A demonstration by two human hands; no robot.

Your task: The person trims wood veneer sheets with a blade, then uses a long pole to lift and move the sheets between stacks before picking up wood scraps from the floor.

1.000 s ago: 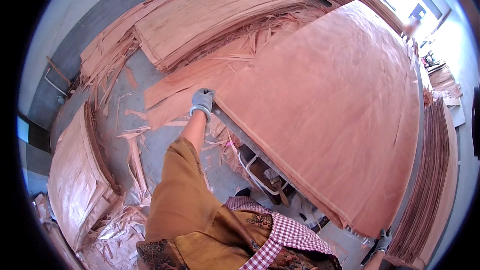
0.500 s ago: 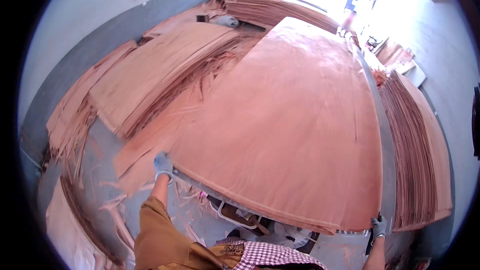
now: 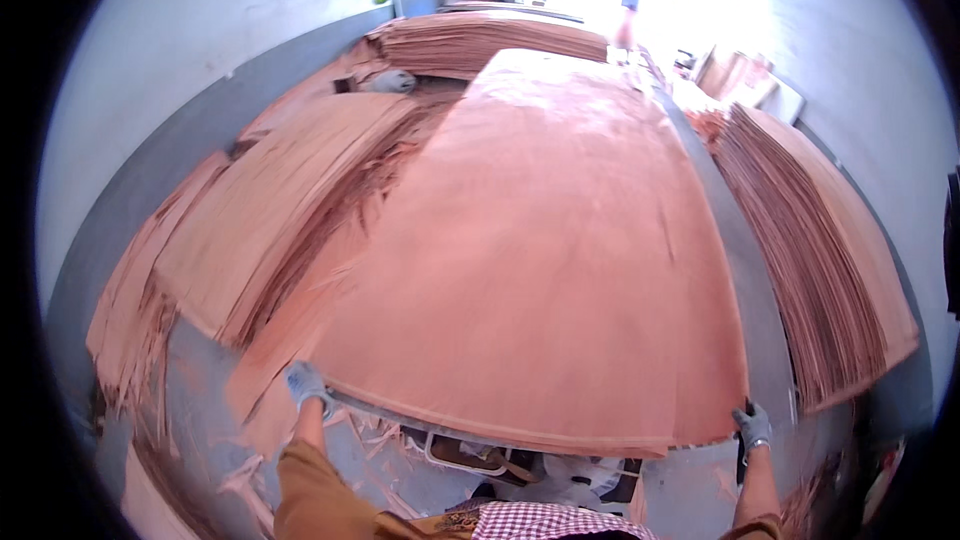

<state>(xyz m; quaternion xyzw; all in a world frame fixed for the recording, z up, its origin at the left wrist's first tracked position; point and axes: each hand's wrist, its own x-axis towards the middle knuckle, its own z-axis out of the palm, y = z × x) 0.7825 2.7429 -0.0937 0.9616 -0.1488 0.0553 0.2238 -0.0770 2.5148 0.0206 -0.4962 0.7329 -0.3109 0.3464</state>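
A large reddish veneer sheet [image 3: 530, 270] lies on layered sheets over a metal-edged support, stretching away from me. My left hand [image 3: 307, 387], in a grey glove, grips its near left corner. My right hand [image 3: 752, 426], also gloved, holds the near right corner, with a dark item partly hidden below it. Under the near edge are a dark container with a light rim [image 3: 460, 452] and some clear plastic [image 3: 590, 472].
Thick veneer stacks flank the sheet, at left [image 3: 260, 190] and right [image 3: 820, 250]; another [image 3: 480, 40] lies beyond. Torn strips [image 3: 240, 480] litter the grey floor. A blurred person [image 3: 627, 32] stands at the far end. Walls [image 3: 160, 60] border the room; stairs rise at the back.
My view has lifted and straightened, showing the sheet's length and far wall. Both hands stay at the near corners, the left appearing lower and further left in the picture.
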